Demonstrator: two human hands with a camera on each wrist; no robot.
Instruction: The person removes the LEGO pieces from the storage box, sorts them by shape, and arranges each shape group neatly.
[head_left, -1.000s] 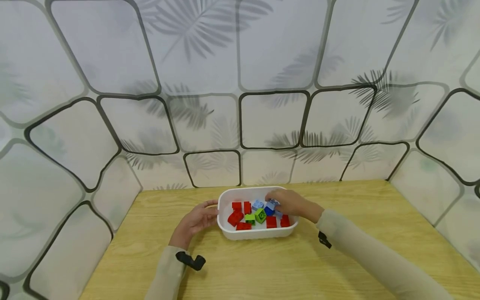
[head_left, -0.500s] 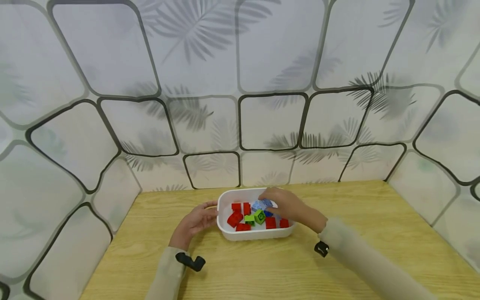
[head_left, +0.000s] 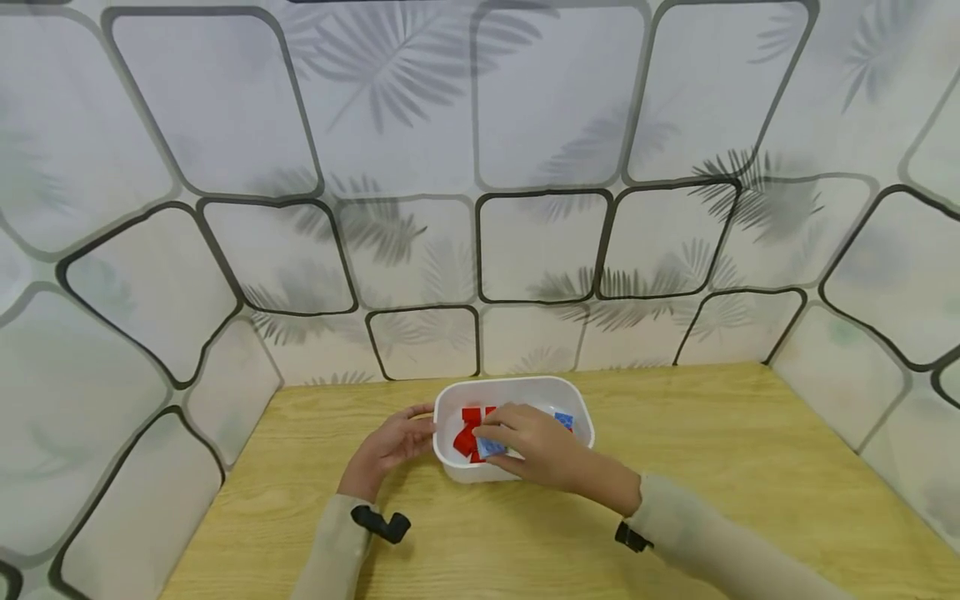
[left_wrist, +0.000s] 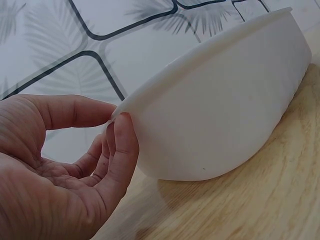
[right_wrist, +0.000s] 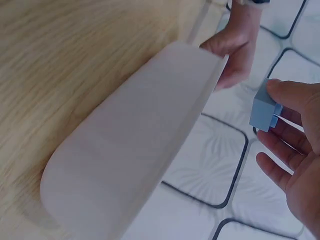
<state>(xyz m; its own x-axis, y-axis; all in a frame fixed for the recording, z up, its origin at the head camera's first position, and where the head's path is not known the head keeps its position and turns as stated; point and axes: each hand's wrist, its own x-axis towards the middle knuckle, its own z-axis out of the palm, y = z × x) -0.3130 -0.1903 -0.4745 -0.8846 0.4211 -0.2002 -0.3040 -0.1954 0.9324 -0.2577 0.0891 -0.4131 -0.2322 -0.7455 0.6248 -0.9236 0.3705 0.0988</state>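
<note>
My left hand [head_left: 393,443] pinches the left end of a white plastic tub [head_left: 513,473] between thumb and fingers, at its rim in the left wrist view. Over the tub, my right hand [head_left: 543,450] holds a light blue toy brick [right_wrist: 265,107] between thumb and fingers. The right wrist view has this brick raised clear of the rim. Red bricks [head_left: 465,442] lie in the tub's left part, partly under the held brick in the head view. Another blue brick [head_left: 564,420] lies near the tub's right end. The right hand hides the middle of the tub.
The tub stands on a wood-grain table [head_left: 675,467], close to its back edge. A patterned cloth wall [head_left: 420,250] rises behind and on both sides. Black straps [head_left: 381,523] sit around both wrists.
My right hand has moved left and forward over the tub from its right side, carrying the light blue brick. It now covers the green bricks. The left hand stays at the tub's end.
</note>
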